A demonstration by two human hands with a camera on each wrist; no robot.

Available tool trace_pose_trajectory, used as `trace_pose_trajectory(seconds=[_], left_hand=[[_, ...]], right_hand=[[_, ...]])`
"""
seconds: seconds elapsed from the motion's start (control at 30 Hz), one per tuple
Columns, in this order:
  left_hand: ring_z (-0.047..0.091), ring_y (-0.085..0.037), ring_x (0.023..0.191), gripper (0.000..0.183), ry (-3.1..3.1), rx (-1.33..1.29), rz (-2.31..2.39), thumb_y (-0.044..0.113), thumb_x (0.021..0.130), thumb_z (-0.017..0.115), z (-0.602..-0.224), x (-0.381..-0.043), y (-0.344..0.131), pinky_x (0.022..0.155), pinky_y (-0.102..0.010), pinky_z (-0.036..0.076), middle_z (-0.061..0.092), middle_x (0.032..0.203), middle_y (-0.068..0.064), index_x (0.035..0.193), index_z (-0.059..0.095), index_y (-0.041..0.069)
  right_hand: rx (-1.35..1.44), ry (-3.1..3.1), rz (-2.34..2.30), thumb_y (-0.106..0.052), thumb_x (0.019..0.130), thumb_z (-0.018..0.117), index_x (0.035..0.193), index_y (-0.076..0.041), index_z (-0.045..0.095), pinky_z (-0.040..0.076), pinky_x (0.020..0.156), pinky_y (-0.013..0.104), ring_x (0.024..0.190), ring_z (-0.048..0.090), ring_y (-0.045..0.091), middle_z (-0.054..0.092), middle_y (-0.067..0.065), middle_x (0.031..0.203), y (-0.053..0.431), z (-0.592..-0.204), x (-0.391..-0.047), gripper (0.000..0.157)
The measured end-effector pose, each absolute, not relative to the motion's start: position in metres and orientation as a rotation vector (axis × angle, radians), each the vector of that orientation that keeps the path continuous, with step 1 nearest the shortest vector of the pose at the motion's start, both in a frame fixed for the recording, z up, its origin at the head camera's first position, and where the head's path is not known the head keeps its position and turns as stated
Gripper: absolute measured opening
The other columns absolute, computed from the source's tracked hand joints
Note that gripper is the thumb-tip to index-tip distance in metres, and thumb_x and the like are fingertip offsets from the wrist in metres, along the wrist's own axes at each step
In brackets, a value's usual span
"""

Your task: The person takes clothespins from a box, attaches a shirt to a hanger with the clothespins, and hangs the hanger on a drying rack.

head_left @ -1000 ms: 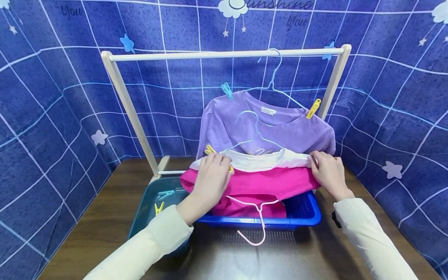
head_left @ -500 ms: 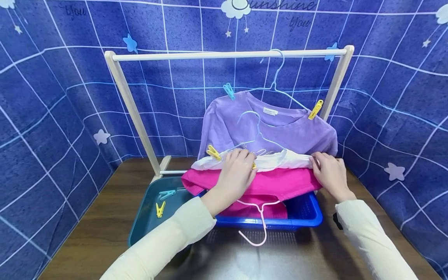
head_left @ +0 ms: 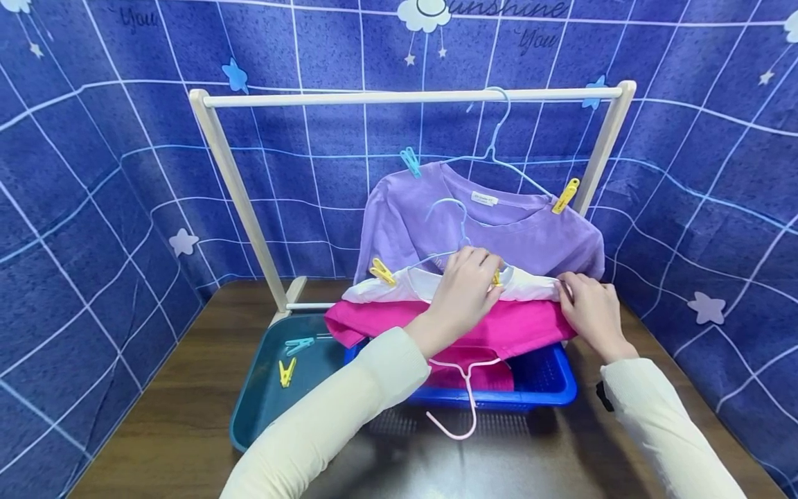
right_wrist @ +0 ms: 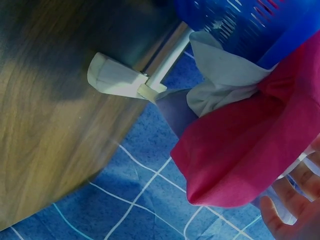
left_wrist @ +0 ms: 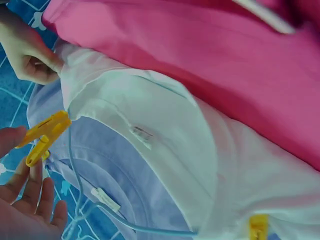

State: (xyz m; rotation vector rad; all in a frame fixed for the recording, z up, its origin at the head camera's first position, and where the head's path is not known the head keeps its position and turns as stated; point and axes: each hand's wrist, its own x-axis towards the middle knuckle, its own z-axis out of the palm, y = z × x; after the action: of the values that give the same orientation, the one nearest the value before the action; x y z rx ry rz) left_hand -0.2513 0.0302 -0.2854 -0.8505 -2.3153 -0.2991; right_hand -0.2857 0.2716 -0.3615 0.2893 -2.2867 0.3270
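Note:
My left hand (head_left: 464, 287) pinches a yellow clothespin (left_wrist: 47, 135), its tip right at the neckline of a white shirt (left_wrist: 150, 115) beside the blue hanger wire. With my right hand (head_left: 592, 313) I grip the white shirt's shoulder at its right end. A light blue hanger (head_left: 450, 202) rises out of the shirt's collar. Another yellow clothespin (head_left: 382, 272) sits on the shirt's left shoulder. In front of the white cloth lies a bright pink garment (head_left: 380, 319), and a pink hanger (head_left: 469, 402) hangs down from beneath it over the basket.
Behind, a purple shirt (head_left: 399, 215) hangs from the rack's rail (head_left: 349, 99), with a blue clothespin (head_left: 410, 161) and a yellow one at its shoulders. A blue basket (head_left: 548, 396) stands below the garments. Left of it, a dark green tray (head_left: 255, 374) holds loose clothespins (head_left: 287, 372).
My left hand has moved right with the clothespin, from the shirt's left shoulder to its collar. The clothespin on the left shoulder now shows fully. My right hand keeps its hold.

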Motion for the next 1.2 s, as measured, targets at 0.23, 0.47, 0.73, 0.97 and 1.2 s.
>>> trace_pose_trajectory(seconds=[0.23,0.47,0.73,0.97,1.2], left_hand=[[0.049,-0.015,0.102,0.023,-2.32,-0.877,-0.301,0.026,0.084,0.063,-0.278,-0.257,0.048,0.086,-0.028,0.037,0.059,0.101,0.004,0.105,0.061,0.017],[0.049,-0.013,0.102,0.017,-2.301,-0.874,-0.179,0.022,0.085,0.062,-0.276,-0.265,0.065,0.087,-0.027,0.036,0.058,0.098,0.006,0.101,0.061,0.018],[0.048,-0.012,0.104,0.014,-2.278,-0.843,0.046,0.016,0.086,0.054,-0.275,-0.271,0.085,0.089,-0.028,0.036,0.058,0.101,0.008,0.099,0.06,0.02],[0.045,-0.013,0.107,0.017,-2.254,-0.874,0.166,0.014,0.088,0.048,-0.278,-0.276,0.096,0.092,-0.028,0.033,0.057,0.104,0.009,0.099,0.059,0.022],[0.045,-0.013,0.104,0.018,-2.216,-0.896,0.245,0.015,0.086,0.05,-0.277,-0.279,0.104,0.091,-0.028,0.033,0.058,0.103,0.009,0.097,0.061,0.023]], right_hand=[[0.293,-2.275,0.33,-0.013,0.083,0.056,0.086,-0.004,0.062,0.036,0.064,0.051,0.071,0.059,0.039,0.064,0.018,0.077,0.27,-0.361,-0.287,0.011],[0.297,-2.278,0.322,-0.011,0.084,0.057,0.087,-0.003,0.062,0.037,0.064,0.052,0.071,0.06,0.04,0.064,0.018,0.078,0.269,-0.359,-0.287,0.01],[0.295,-2.272,0.315,-0.011,0.084,0.057,0.086,-0.003,0.062,0.037,0.063,0.052,0.07,0.06,0.04,0.064,0.018,0.077,0.27,-0.36,-0.285,0.01],[0.303,-2.262,0.312,-0.011,0.083,0.057,0.086,-0.003,0.062,0.037,0.062,0.052,0.069,0.059,0.04,0.064,0.019,0.077,0.27,-0.361,-0.283,0.01],[0.31,-2.241,0.317,-0.01,0.082,0.056,0.087,-0.004,0.062,0.036,0.062,0.051,0.07,0.059,0.04,0.064,0.018,0.077,0.271,-0.362,-0.284,0.01]])
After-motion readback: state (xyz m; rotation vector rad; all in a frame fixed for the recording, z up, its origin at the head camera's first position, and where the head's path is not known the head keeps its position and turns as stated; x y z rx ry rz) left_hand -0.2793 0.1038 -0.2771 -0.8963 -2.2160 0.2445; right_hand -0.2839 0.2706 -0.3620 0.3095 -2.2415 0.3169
